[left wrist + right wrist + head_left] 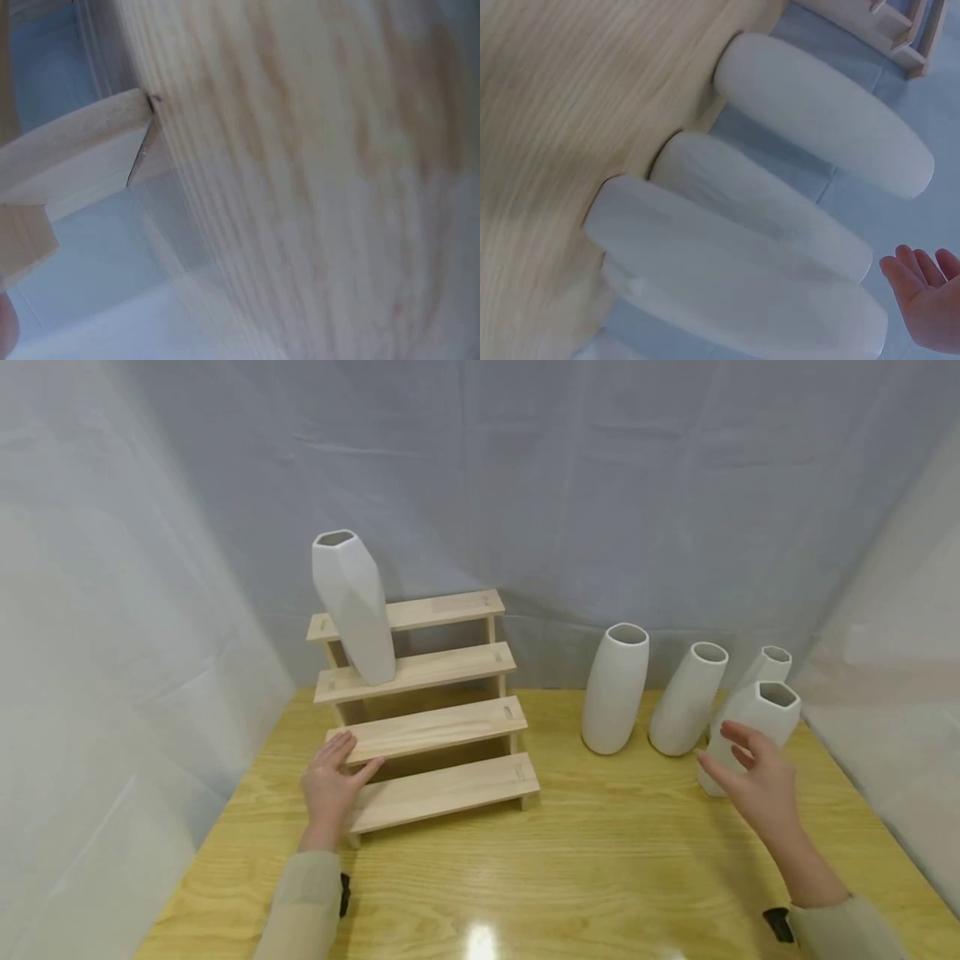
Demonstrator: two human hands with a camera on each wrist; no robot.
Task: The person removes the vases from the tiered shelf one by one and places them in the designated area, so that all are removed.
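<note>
My left hand [330, 781] rests on the left end of a stepped wooden plant stand [435, 731], its thumb spread along the front edge of the second-lowest step. A tall white faceted vase [352, 602] stands upright on the stand's second step from the top, at the left. On the right, my right hand [761, 781] has thumb and fingers apart, close to a white vase with an angular mouth [765, 714] and overlapping it in the head view. In the right wrist view the fingers [922, 281] appear beside the vase tops, holding nothing.
A rounded white vase [615, 689] and a slimmer one [688, 697] stand left of the angular one; another vase [776, 662] is partly hidden behind it. All rest on the yellowish wood table [525, 877]. Pale sheeting [540, 485] hangs behind and at both sides.
</note>
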